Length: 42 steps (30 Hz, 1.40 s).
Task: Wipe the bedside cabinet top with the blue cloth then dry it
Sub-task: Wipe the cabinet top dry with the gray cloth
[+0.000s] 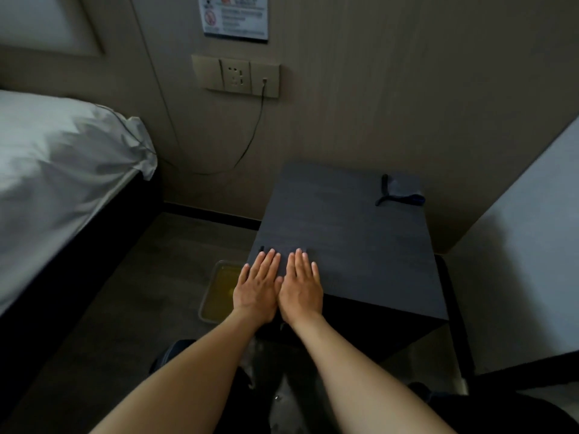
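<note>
The dark grey bedside cabinet top (344, 233) fills the middle right of the head view. A blue cloth (404, 192) lies crumpled at its far right corner, touched by neither hand. My left hand (258, 285) and my right hand (302, 283) lie flat side by side, palms down, over the cabinet's near left corner. Both have straight fingers and hold nothing.
A small basin of yellowish water (217, 292) sits on the floor left of the cabinet. A bed with white linen (56, 170) stands at the left. A wall socket (238, 76) with a trailing cable (250, 142) is behind. A white bed edge (532, 245) borders the right.
</note>
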Each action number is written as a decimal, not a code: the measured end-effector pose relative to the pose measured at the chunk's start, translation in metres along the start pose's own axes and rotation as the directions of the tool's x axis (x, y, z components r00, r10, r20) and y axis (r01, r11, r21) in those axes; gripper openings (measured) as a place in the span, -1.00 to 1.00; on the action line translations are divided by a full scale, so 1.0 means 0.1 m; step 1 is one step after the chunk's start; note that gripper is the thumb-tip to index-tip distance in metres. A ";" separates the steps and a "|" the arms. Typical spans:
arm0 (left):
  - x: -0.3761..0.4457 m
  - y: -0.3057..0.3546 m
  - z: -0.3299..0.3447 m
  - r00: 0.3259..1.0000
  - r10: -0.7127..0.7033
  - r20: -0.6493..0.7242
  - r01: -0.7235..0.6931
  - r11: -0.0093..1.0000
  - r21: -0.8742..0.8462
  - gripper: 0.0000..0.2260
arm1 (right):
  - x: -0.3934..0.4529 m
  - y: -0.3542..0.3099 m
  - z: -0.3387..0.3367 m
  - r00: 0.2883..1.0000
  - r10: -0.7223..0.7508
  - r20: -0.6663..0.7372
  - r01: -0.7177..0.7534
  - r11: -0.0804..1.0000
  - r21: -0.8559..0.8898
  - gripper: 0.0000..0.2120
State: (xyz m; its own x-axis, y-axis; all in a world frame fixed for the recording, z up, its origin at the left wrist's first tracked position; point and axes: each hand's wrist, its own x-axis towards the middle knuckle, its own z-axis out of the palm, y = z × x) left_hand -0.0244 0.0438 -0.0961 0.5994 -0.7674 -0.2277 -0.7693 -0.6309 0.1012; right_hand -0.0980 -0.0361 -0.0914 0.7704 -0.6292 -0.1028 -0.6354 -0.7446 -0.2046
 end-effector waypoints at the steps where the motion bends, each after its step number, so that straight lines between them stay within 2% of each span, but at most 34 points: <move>1: -0.01 -0.09 0.00 1.000 -0.014 -0.005 0.014 1.000 -0.006 -0.49 | 0.03 -0.08 0.02 1.000 -0.014 0.001 0.014 1.000 -0.003 -0.42; 8: 0.02 -0.43 -0.02 0.998 -0.056 -0.001 0.056 0.998 0.021 -0.48 | 0.19 -0.38 0.09 0.997 -0.076 0.013 0.076 0.997 -0.009 -0.41; 18: 0.42 -0.34 -0.22 0.997 -0.047 0.058 0.035 0.981 0.192 -0.46 | 0.44 -0.24 0.05 0.997 -0.079 0.026 0.078 0.997 0.024 -0.44; 29: 0.86 0.82 -0.19 0.994 0.098 0.037 -0.103 0.977 0.186 -0.46 | 0.55 0.95 -0.12 0.998 0.060 -0.025 -0.060 0.998 0.012 -0.43; 42: 0.96 2.41 -0.05 0.968 0.250 0.014 -0.249 0.956 0.156 -0.46 | 0.14 2.42 -0.44 0.970 0.235 -0.060 -0.238 0.969 -0.059 -0.43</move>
State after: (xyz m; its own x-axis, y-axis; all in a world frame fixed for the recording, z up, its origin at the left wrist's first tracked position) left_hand -0.1514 -0.1822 -0.0887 0.3852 -0.8990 -0.2085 -0.9190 -0.3943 0.0021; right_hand -0.2437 -0.2349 -0.0997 0.5952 -0.7986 -0.0897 -0.8026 -0.5851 -0.1163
